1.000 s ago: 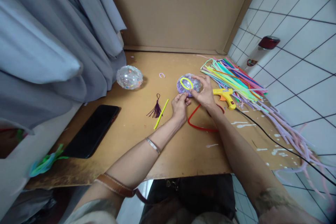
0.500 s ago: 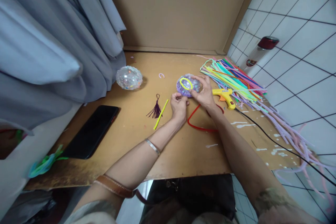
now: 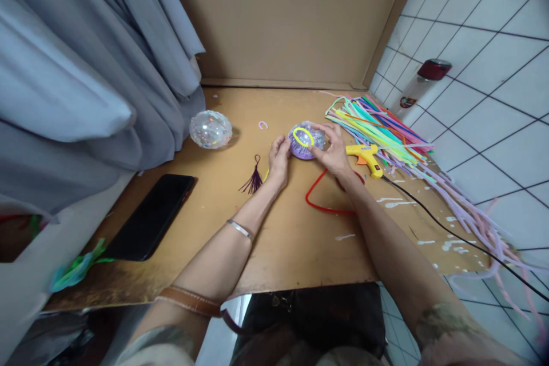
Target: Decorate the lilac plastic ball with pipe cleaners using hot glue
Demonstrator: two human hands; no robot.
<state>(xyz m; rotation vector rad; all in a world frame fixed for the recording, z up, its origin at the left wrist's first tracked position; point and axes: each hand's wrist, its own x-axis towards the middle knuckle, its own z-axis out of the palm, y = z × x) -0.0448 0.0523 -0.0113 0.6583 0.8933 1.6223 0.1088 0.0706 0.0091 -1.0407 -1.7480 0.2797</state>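
Observation:
A round, clear ball with purple pipe-cleaner trim [image 3: 301, 152] is in my right hand [image 3: 334, 150], thumb at its near side and fingers over its top. On its face lies a yellow ring [image 3: 303, 136]. My left hand [image 3: 279, 159] is closed at the ball's left edge, fingers curled; whatever they pinch is hidden. A dark purple tassel [image 3: 254, 180] lies left of that wrist, and a yellow pipe-cleaner piece [image 3: 266, 174] shows partly behind it. Under my right forearm runs a red pipe cleaner [image 3: 317, 204].
A yellow glue gun [image 3: 366, 157] with a black cord lies right of my right hand. Coloured pipe cleaners [image 3: 381, 128] are heaped behind it. To the left are a clear speckled ball [image 3: 211, 130] and a black phone [image 3: 152, 217]. A bottle [image 3: 422, 86] stands by the tiled wall.
My left hand has moved from below the ball to its left side, now covering most of the yellow piece. My right hand keeps its hold on the ball.

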